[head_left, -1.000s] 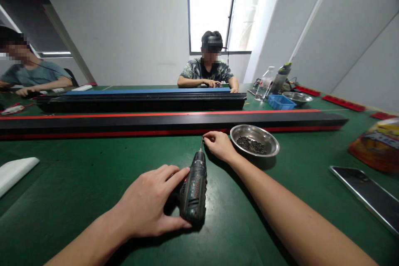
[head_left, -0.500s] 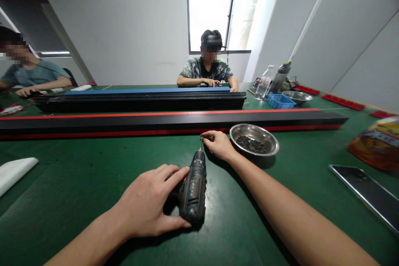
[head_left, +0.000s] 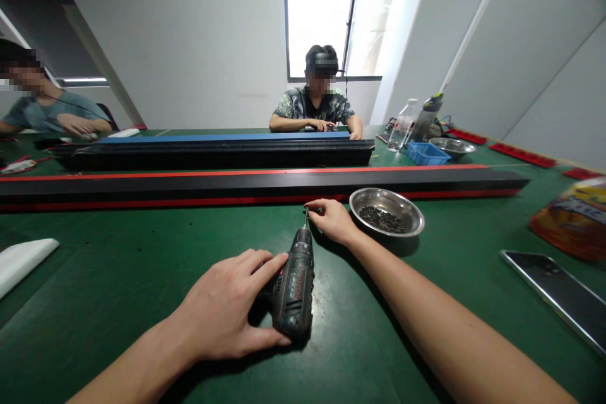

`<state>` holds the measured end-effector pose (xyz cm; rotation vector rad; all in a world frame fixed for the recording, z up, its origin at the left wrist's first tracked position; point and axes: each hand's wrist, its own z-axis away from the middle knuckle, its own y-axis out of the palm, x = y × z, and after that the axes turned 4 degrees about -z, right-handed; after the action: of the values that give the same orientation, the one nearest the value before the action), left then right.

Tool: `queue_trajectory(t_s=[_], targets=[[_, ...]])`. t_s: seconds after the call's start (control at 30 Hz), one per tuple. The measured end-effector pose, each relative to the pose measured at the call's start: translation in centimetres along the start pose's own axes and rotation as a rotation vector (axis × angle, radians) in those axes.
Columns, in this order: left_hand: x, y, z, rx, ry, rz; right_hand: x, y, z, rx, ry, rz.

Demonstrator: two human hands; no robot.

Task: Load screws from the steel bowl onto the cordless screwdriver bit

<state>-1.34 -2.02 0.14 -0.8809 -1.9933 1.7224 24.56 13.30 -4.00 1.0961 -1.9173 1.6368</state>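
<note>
My left hand is wrapped round a dark cordless drill, which points away from me over the green table. At the tip of the drill's bit, the thumb and fingers of my right hand are pinched together. Whatever small piece they hold there is too small to make out. Just right of that hand stands a round metal bowl with many small dark screws in it. Behind both lies a long black bar with red edges, a little beyond my fingertips.
Farther back is a black rail with a blue strip. A phone and an orange bag lie at the right, a white piece at the left. A bottle and blue basket stand behind. Two people sit across the table.
My hands and the drill stay in place. At the far left, the other person's hand has lifted from the table toward their body.
</note>
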Motion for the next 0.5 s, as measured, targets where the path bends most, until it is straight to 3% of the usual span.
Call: queue_trajectory(t_s=[0.5], targets=[[-0.19,-0.36,-0.17,0.050,-0.008,-0.014,-0.30,0.12,-0.04,-0.036,-0.007,-0.044]])
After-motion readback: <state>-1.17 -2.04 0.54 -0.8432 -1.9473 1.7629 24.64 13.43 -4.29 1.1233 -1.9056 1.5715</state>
